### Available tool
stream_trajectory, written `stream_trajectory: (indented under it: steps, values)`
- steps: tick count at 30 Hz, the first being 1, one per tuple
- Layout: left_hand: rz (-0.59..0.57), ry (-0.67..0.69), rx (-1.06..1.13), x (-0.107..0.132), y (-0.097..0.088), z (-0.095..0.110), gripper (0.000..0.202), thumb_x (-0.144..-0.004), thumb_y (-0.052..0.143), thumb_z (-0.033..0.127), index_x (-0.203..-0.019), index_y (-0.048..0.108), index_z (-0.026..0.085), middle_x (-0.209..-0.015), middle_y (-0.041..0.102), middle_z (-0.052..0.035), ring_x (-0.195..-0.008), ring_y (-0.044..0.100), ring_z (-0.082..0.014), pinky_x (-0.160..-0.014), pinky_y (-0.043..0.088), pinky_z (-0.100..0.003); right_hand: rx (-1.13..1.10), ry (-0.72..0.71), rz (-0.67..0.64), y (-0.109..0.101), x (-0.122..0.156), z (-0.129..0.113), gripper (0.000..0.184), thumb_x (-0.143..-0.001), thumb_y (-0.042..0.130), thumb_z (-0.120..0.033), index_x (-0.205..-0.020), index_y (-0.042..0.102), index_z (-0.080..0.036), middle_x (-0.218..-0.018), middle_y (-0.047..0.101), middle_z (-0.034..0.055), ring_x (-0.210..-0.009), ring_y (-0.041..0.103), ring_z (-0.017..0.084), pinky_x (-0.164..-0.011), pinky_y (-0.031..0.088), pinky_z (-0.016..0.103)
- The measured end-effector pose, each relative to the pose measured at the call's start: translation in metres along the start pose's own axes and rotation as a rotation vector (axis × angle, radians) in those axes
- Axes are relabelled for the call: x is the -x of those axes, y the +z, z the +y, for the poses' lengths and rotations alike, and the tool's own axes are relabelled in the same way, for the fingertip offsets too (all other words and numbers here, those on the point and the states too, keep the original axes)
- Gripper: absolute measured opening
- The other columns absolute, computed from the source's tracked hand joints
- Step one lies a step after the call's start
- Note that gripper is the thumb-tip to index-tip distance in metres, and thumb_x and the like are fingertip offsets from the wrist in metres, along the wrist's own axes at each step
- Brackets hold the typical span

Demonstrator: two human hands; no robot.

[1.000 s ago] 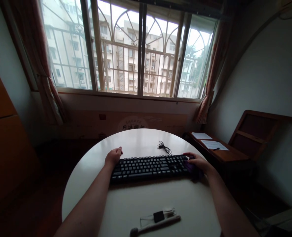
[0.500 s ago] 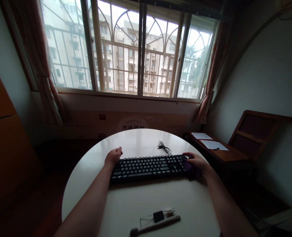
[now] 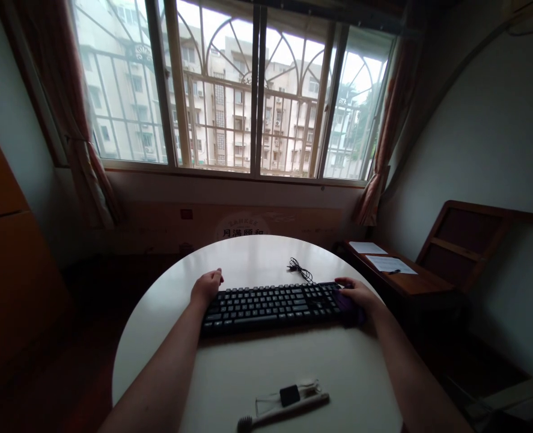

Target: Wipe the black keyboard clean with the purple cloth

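Note:
A black keyboard [image 3: 266, 310] lies across the white round table. At its left end, my left hand [image 3: 206, 286] is closed with curled fingers against the upper left corner; the fingers' far side is hidden. My right hand [image 3: 359, 294] is closed on a purple cloth [image 3: 350, 310], which covers the keyboard's right end. Beyond the keyboard lies its black coiled cable [image 3: 299, 269]. Closer to me are a toothbrush-like brush [image 3: 288, 410] with dark bristles and a black binder clip [image 3: 289, 395] with wire handles.
The round table [image 3: 239, 373] has a curved edge on both sides. To the right, a wooden chair or bench [image 3: 428, 282] carries white papers [image 3: 391, 264] and a dark pen [image 3: 395, 272]. A barred window and tied curtains [image 3: 90, 174] stand beyond the table.
My right hand has shifted very slightly with the purple cloth at the keyboard's right end. My left hand and the keyboard stay in place.

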State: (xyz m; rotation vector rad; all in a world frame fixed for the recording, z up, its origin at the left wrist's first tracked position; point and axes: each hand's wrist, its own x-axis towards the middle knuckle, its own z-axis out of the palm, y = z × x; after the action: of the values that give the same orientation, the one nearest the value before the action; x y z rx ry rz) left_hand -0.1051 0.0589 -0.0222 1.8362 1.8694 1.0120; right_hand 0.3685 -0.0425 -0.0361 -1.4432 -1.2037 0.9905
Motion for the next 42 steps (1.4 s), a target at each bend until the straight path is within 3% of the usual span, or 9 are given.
stream_trajectory:
  steps: [9, 20, 26, 33, 38, 42]
  values:
    - [0.007, 0.015, 0.001, -0.001, 0.000, -0.002, 0.048, -0.085, 0.032, 0.051, -0.063, 0.062, 0.021, -0.066, 0.064, -0.0015, -0.064, 0.057, -0.0186, -0.058, 0.038, -0.027, 0.068, 0.018, -0.103, -0.004, 0.017, -0.015, 0.055, -0.062, 0.059, -0.006, -0.115, 0.062, -0.020, -0.102, 0.067, 0.0071, -0.081, 0.065, 0.018, -0.075, 0.052, 0.026]
    - [0.007, 0.010, 0.008, -0.002, 0.000, -0.004, 0.048, -0.084, 0.031, 0.052, -0.063, 0.062, 0.022, -0.068, 0.066, -0.0014, -0.066, 0.058, -0.0191, -0.059, 0.038, -0.027, 0.029, 0.017, -0.214, -0.005, 0.020, -0.016, 0.060, -0.063, 0.056, -0.007, -0.121, 0.057, -0.021, -0.113, 0.063, 0.0069, -0.081, 0.065, 0.015, -0.066, 0.051, 0.021]
    - [0.003, 0.011, -0.001, 0.000, 0.000, -0.002, 0.049, -0.085, 0.031, 0.052, -0.063, 0.062, 0.022, -0.068, 0.065, -0.0018, -0.065, 0.059, -0.0192, -0.059, 0.039, -0.027, 0.022, 0.047, -0.139, -0.002, 0.017, -0.016, 0.054, -0.064, 0.057, -0.009, -0.117, 0.060, -0.019, -0.095, 0.068, 0.0070, -0.077, 0.065, 0.016, -0.066, 0.051, 0.023]
    - [0.007, 0.022, -0.019, 0.000, 0.000, -0.001, 0.049, -0.085, 0.030, 0.052, -0.063, 0.062, 0.022, -0.066, 0.065, -0.0017, -0.065, 0.058, -0.0192, -0.059, 0.039, -0.027, 0.016, 0.053, -0.067, 0.000, 0.014, -0.013, 0.050, -0.065, 0.059, -0.009, -0.114, 0.061, -0.018, -0.088, 0.068, 0.0060, -0.072, 0.064, 0.015, -0.064, 0.051, 0.024]
    - [0.007, 0.028, -0.098, 0.001, -0.002, 0.001, 0.046, -0.085, 0.031, 0.050, -0.067, 0.063, 0.022, -0.070, 0.066, -0.0030, -0.070, 0.059, -0.0211, -0.060, 0.039, -0.027, 0.068, 0.017, -0.033, -0.002, 0.010, -0.009, 0.046, -0.064, 0.063, -0.010, -0.110, 0.064, -0.017, -0.093, 0.068, 0.0065, -0.075, 0.064, 0.016, -0.069, 0.051, 0.025]
    - [-0.070, 0.069, -0.255, 0.001, -0.005, 0.007, 0.041, -0.084, 0.035, 0.047, -0.069, 0.063, 0.021, -0.077, 0.068, -0.0063, -0.076, 0.060, -0.0231, -0.062, 0.039, -0.028, 0.102, 0.015, -0.024, -0.004, 0.007, -0.007, 0.046, -0.064, 0.065, -0.013, -0.110, 0.064, -0.018, -0.096, 0.068, 0.0068, -0.077, 0.064, 0.017, -0.069, 0.051, 0.025]
